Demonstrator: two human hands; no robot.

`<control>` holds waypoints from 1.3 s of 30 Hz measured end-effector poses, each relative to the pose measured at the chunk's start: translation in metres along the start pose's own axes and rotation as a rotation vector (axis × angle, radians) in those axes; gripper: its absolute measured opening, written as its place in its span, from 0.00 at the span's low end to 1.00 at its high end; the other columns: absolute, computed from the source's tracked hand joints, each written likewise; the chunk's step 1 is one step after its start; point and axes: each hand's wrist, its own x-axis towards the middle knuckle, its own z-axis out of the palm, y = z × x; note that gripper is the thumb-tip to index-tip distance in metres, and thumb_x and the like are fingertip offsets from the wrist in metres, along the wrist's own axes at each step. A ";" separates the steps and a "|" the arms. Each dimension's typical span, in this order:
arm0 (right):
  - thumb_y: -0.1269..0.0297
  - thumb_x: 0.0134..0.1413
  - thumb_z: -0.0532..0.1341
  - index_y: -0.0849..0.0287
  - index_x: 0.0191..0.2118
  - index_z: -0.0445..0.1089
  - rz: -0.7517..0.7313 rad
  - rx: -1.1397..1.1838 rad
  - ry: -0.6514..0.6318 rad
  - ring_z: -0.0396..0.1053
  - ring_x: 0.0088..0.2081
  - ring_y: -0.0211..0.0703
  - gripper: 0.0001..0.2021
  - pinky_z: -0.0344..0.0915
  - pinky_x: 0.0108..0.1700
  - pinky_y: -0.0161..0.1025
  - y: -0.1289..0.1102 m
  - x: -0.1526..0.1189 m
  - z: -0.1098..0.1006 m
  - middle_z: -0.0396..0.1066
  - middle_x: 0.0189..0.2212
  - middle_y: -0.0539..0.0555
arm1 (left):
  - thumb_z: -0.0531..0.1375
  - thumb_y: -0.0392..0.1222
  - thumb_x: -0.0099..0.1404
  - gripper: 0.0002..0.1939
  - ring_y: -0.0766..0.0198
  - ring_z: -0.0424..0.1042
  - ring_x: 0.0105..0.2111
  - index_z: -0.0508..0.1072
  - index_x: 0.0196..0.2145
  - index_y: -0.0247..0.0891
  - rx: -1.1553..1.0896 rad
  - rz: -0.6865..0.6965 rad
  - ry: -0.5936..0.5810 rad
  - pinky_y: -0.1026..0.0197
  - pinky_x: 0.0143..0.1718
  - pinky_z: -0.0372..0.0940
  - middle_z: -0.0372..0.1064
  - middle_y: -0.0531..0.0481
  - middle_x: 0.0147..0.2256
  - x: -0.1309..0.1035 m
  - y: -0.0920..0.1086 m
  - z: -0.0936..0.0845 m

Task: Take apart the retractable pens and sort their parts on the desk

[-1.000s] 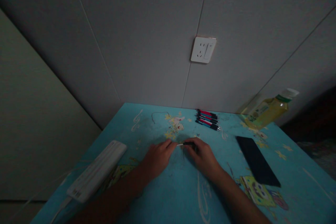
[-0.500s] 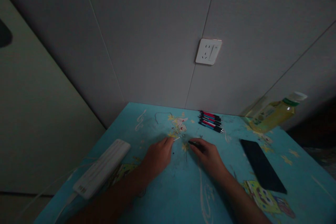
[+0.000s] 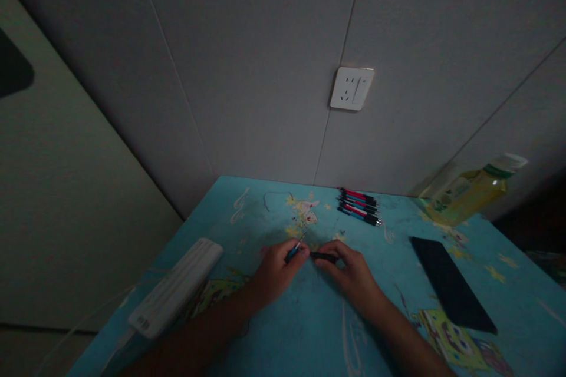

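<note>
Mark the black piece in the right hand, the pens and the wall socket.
Black piece [image 3: 323, 257], head view, middle of its visible length.
Pens [image 3: 359, 207], head view, on a barrel mid-row.
Wall socket [image 3: 352, 88], head view, centre of its faceplate.

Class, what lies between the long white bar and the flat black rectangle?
The head view shows the left hand holding a slim blue piece and the right hand a slim black piece.

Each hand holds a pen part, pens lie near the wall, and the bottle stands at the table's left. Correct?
Wrong side: the head view shows the bottle standing at the table's right. The left hand and right hand hold pen parts; pens lie near the wall.
</note>
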 end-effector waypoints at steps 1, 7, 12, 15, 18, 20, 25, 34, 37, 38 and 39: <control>0.61 0.58 0.64 0.57 0.40 0.71 -0.012 -0.009 -0.001 0.72 0.37 0.42 0.07 0.67 0.41 0.37 0.000 0.000 0.000 0.75 0.35 0.51 | 0.54 0.51 0.70 0.16 0.65 0.68 0.32 0.73 0.36 0.36 -0.011 -0.002 -0.010 0.66 0.35 0.61 0.70 0.54 0.30 0.000 0.001 0.000; 0.62 0.59 0.64 0.55 0.42 0.72 -0.074 -0.055 -0.013 0.71 0.37 0.42 0.07 0.67 0.41 0.38 -0.004 -0.002 0.000 0.75 0.36 0.51 | 0.56 0.49 0.69 0.14 0.62 0.72 0.36 0.76 0.38 0.36 -0.031 0.014 -0.032 0.65 0.39 0.62 0.74 0.52 0.33 -0.002 0.004 -0.001; 0.64 0.63 0.60 0.53 0.45 0.72 -0.214 -0.249 0.008 0.70 0.42 0.44 0.07 0.65 0.47 0.41 -0.003 0.000 -0.001 0.74 0.39 0.53 | 0.56 0.50 0.68 0.14 0.62 0.72 0.36 0.76 0.38 0.38 0.011 -0.005 0.032 0.64 0.41 0.63 0.74 0.51 0.33 0.001 -0.001 -0.002; 0.65 0.63 0.59 0.54 0.45 0.73 -0.218 -0.444 0.089 0.69 0.43 0.47 0.08 0.64 0.49 0.44 0.007 0.004 -0.002 0.74 0.39 0.54 | 0.56 0.52 0.68 0.16 0.63 0.70 0.33 0.75 0.42 0.38 0.005 -0.048 0.123 0.64 0.38 0.64 0.72 0.51 0.33 0.005 -0.008 -0.002; 0.65 0.63 0.59 0.55 0.45 0.74 -0.149 -0.608 0.179 0.69 0.42 0.48 0.08 0.63 0.48 0.45 0.020 0.010 -0.005 0.75 0.39 0.55 | 0.52 0.57 0.69 0.23 0.68 0.62 0.22 0.72 0.49 0.36 -0.115 -0.167 0.128 0.66 0.24 0.59 0.62 0.56 0.23 0.008 -0.016 -0.001; 0.65 0.62 0.59 0.55 0.44 0.74 -0.113 -0.691 0.215 0.69 0.42 0.48 0.08 0.62 0.49 0.45 0.027 0.016 -0.006 0.75 0.39 0.55 | 0.49 0.60 0.70 0.27 0.70 0.54 0.17 0.69 0.52 0.36 -0.218 -0.237 0.084 0.68 0.18 0.52 0.53 0.60 0.20 0.009 -0.020 0.000; 0.65 0.62 0.59 0.56 0.42 0.75 -0.067 -0.866 0.285 0.67 0.42 0.49 0.07 0.59 0.48 0.44 0.035 0.028 -0.006 0.74 0.37 0.56 | 0.51 0.59 0.69 0.24 0.73 0.52 0.16 0.65 0.54 0.39 -0.308 -0.259 0.016 0.70 0.15 0.49 0.52 0.60 0.22 0.007 -0.024 0.003; 0.63 0.64 0.58 0.55 0.43 0.76 -0.241 -0.636 0.259 0.67 0.43 0.49 0.09 0.59 0.48 0.46 0.021 0.019 0.002 0.74 0.39 0.56 | 0.50 0.55 0.71 0.18 0.71 0.54 0.19 0.67 0.36 0.38 -0.149 -0.166 -0.073 0.68 0.20 0.50 0.56 0.58 0.22 0.005 -0.011 0.001; 0.62 0.65 0.58 0.54 0.42 0.75 -0.254 -0.361 0.196 0.69 0.42 0.46 0.09 0.62 0.48 0.44 0.011 0.009 0.018 0.74 0.38 0.54 | 0.50 0.51 0.72 0.17 0.69 0.58 0.23 0.66 0.31 0.37 0.014 -0.012 -0.119 0.66 0.26 0.53 0.58 0.57 0.23 0.001 -0.001 0.001; 0.62 0.64 0.58 0.54 0.41 0.75 -0.243 -0.281 0.191 0.69 0.42 0.46 0.08 0.62 0.48 0.43 0.008 0.007 0.023 0.75 0.38 0.54 | 0.49 0.50 0.73 0.17 0.68 0.59 0.24 0.66 0.31 0.37 0.056 0.026 -0.131 0.65 0.27 0.53 0.60 0.56 0.23 -0.001 0.001 0.002; 0.61 0.64 0.58 0.54 0.41 0.75 -0.227 -0.211 0.188 0.69 0.42 0.45 0.08 0.63 0.48 0.42 0.005 0.005 0.027 0.75 0.37 0.54 | 0.49 0.49 0.73 0.17 0.68 0.61 0.25 0.66 0.31 0.37 0.096 0.059 -0.141 0.64 0.29 0.54 0.61 0.56 0.25 -0.002 0.002 0.003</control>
